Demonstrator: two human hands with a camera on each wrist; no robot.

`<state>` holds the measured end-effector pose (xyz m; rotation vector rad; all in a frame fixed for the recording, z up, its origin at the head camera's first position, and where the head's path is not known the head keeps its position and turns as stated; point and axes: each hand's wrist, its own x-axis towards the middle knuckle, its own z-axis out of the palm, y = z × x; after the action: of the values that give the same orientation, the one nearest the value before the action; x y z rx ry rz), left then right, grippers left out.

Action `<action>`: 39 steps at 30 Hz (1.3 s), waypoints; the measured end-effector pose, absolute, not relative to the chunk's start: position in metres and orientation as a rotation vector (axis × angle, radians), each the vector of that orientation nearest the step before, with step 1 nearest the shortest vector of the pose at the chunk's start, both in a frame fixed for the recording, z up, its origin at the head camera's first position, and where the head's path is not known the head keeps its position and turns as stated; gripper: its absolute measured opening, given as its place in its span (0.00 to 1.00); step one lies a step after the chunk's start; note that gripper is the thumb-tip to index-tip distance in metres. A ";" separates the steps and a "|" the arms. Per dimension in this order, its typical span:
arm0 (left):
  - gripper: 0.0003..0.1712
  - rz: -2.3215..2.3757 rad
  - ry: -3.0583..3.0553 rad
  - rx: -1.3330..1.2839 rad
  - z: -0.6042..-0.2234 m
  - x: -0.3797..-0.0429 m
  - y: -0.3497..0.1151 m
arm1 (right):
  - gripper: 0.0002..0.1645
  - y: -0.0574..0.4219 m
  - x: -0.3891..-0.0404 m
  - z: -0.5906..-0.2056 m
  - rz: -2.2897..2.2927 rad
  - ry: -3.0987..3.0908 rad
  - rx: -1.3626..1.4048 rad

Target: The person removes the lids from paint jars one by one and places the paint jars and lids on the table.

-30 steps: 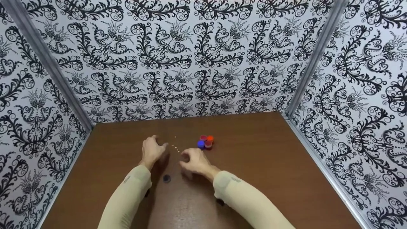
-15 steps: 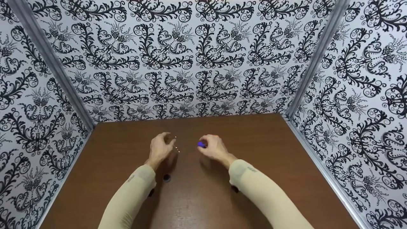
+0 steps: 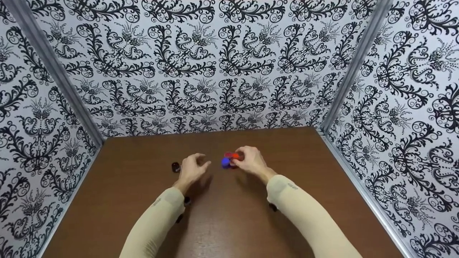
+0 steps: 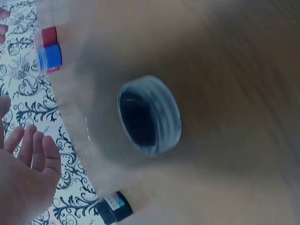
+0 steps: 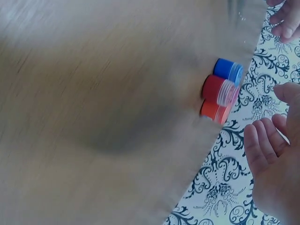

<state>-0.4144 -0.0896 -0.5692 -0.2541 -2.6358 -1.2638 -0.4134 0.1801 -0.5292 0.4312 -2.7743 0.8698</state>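
Toward the far middle of the counter, four small pots sit close together: a blue pot, an orange pot, a rear red pot and a front red pot. In the right wrist view the front red one comes between blue and orange; each of these three shows a coloured part and a clear part.

Over the right side of the group is the right hand, thumb and fingers wide apart and gently bent. Whether its tips touch the orange or front red pot cannot be told. The left hand is also wide, its fingers spread, to the left of the blue pot and apart from it.

Just left of that hand stands a black pot, its label showing in the left wrist view. Nearer the person, partly behind the left sleeve, lies a round, dark, hollow piece. The right sleeve crosses the near right. Patterned walls rise behind and at both sides.
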 end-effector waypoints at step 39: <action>0.33 -1.161 -2.826 -0.142 -0.589 -0.431 -0.029 | 0.27 0.178 -0.421 -0.534 0.848 -2.812 0.442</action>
<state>-0.4306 -0.0290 -0.5894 -0.1416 -2.8264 -1.1612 -0.4210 0.1778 -0.5341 0.4415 -2.8118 0.8483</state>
